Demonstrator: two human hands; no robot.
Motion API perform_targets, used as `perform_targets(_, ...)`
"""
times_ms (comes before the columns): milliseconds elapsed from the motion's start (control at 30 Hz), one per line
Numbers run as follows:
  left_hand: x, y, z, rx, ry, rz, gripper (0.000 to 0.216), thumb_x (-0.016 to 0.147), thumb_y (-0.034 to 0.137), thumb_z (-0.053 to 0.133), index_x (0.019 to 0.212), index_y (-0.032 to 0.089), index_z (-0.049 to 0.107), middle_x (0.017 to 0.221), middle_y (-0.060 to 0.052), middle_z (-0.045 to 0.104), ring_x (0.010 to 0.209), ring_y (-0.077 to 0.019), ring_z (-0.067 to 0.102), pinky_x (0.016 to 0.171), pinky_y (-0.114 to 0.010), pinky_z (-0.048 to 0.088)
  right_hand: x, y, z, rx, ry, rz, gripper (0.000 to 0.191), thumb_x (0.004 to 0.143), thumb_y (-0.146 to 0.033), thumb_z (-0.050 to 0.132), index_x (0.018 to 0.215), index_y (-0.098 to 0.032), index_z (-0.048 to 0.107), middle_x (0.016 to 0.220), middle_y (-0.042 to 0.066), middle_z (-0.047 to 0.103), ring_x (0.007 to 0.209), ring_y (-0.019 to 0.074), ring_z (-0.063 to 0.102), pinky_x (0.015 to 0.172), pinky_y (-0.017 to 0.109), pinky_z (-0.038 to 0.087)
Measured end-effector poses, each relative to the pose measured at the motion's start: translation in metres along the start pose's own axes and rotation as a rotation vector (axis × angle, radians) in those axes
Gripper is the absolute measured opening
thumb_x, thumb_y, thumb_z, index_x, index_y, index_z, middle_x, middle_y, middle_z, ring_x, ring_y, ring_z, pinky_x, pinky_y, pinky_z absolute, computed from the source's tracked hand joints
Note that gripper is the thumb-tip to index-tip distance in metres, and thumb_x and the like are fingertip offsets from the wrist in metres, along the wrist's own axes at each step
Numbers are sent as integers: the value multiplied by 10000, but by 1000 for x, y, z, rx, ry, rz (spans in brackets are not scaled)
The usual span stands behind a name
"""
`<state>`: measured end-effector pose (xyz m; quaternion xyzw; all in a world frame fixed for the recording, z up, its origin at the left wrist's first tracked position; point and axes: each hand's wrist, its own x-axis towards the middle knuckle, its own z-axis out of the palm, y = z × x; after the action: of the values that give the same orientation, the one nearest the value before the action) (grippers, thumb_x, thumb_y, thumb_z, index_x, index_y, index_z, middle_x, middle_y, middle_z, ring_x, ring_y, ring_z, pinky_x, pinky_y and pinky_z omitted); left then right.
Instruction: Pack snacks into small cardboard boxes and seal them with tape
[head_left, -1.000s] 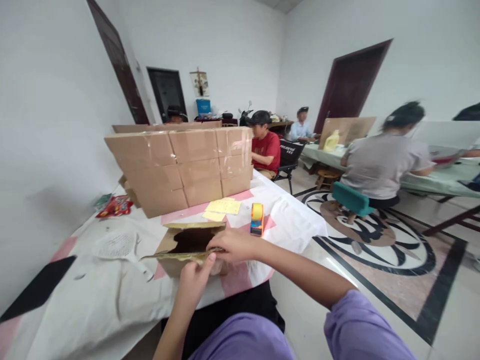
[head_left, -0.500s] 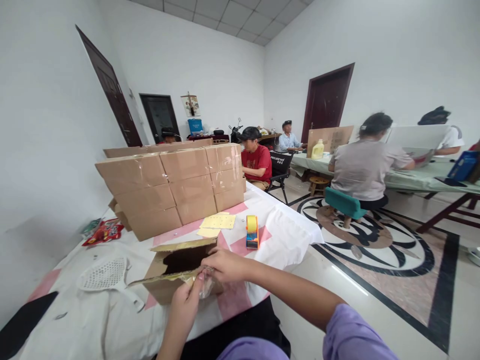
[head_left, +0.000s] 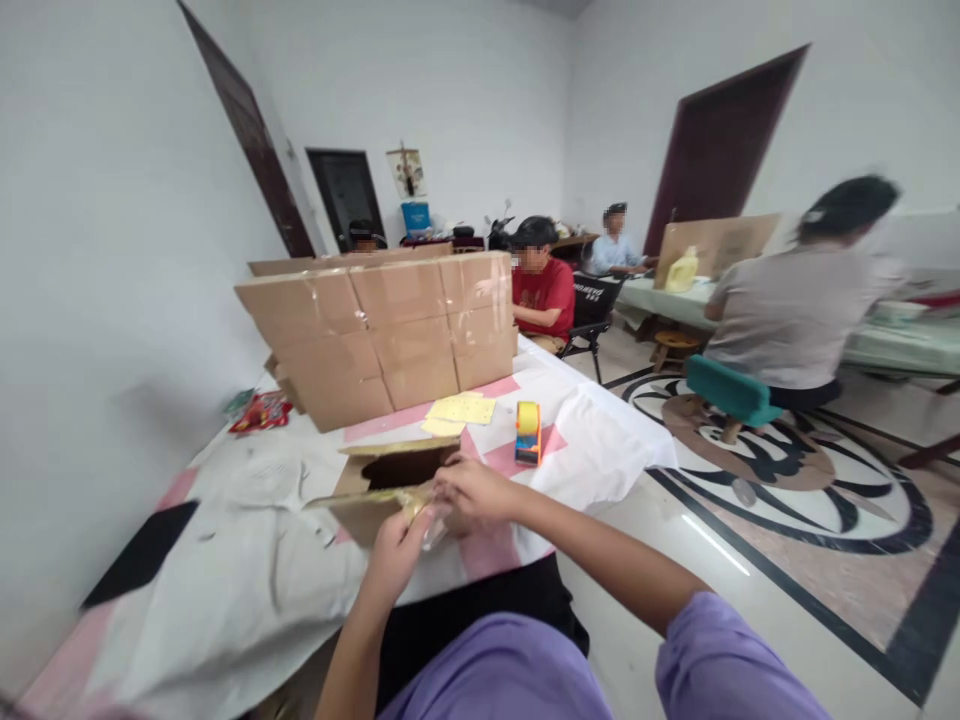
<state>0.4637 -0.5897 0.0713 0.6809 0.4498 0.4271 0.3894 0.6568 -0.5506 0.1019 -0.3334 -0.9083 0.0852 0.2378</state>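
Note:
A small cardboard box with its top open stands in front of me on the cloth-covered table. My left hand is closed in a pinch at the near corner of its rim, on crumpled clear tape. Just to the right, my right hand bends over the same corner, fingers closed on the tape as well. Both hands nearly touch. Behind the box lie yellow paper sheets, and an orange and blue tape dispenser with a yellow roll stands beyond my right hand.
A wall of taped cardboard boxes rises at the table's back. On the left are a white slotted scoop, red packets and a flat black piece. A person in red sits behind; others sit at the right-hand table.
The view has turned left and tilted down, so the table things appear farther right and higher. Both hands stay pinched together at the box's corner; the tape between them has shifted slightly.

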Motion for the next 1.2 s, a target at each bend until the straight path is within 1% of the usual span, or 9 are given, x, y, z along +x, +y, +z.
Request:
perform_targets(100, 0, 4, -4, -53, -66, -25, 406, 866, 495, 593, 904, 154, 809, 866, -106, 791, 912, -289, 717, 892, -399, 552, 1, 2, 0, 69, 30, -4, 177, 962, -121, 490, 817, -190, 566, 768, 23, 641, 776, 178, 568, 954, 373, 446)
perform_targets(200, 1, 6, -10, -92, -98, -69, 367, 868, 464, 601, 891, 164, 811, 883, -93, 793, 909, -275, 715, 914, -389, 545, 1, 5, 1, 109, 52, -16, 225, 1004, -174, 456, 801, -199, 550, 735, 21, 600, 766, 191, 537, 930, 376, 441)
perform_targets(333, 3, 7, -19, -179, -189, -104, 329, 860, 434, 613, 884, 172, 810, 934, -93, 794, 966, -275, 714, 959, -382, 529, -1, 6, 2, 114, 80, 21, 238, 1025, -229, 449, 805, -206, 539, 755, 40, 587, 845, 220, 528, 888, 360, 434)
perform_targets(500, 12, 4, -27, -278, -303, -112, 304, 865, 406, 617, 840, 164, 800, 855, -96, 775, 843, -258, 708, 848, -360, 540, -1, 6, 4, 142, 104, 98, 263, 1023, -247, 456, 765, -216, 494, 753, 37, 556, 880, 228, 515, 871, 354, 426)
perform_targets(667, 17, 4, -35, -354, -398, -93, 314, 880, 376, 589, 685, 172, 727, 748, -79, 713, 766, -216, 675, 828, -336, 503, 1, 4, 1, 161, 89, 140, 289, 1031, -255, 444, 744, -223, 457, 720, 15, 517, 831, 211, 503, 840, 338, 412)
perform_targets(867, 19, 2, -50, -393, -510, -146, 267, 820, 381, 625, 667, 163, 645, 624, -53, 649, 624, -200, 641, 661, -319, 472, 1, 8, 1, 187, 121, 100, 295, 1034, -274, 436, 743, -224, 439, 703, 3, 499, 799, 203, 502, 816, 327, 402)
perform_targets(1000, 21, 1, -54, -369, -555, -183, 310, 773, 462, 625, 670, 170, 613, 532, -30, 603, 551, -211, 624, 593, -314, 448, 1, 9, 1, 202, 146, 83, 279, 1022, -269, 440, 746, -224, 439, 703, 4, 506, 789, 204, 501, 791, 321, 397)
perform_targets(1100, 20, 15, -57, -296, -542, -183, 358, 820, 481, 599, 650, 171, 652, 576, -52, 654, 627, -223, 652, 689, -332, 483, 1, 5, -2, 214, 157, 119, 291, 1011, -267, 449, 725, -221, 429, 694, -7, 494, 771, 187, 504, 758, 300, 382)
perform_targets(1200, 12, 39, -64, -80, -486, -194, 436, 924, 502, 534, 703, 184, 735, 798, -74, 756, 848, -241, 676, 861, -324, 466, 2, 0, -8, 226, 146, 177, 275, 973, -249, 496, 705, -207, 454, 667, -33, 475, 700, 154, 492, 691, 271, 348)
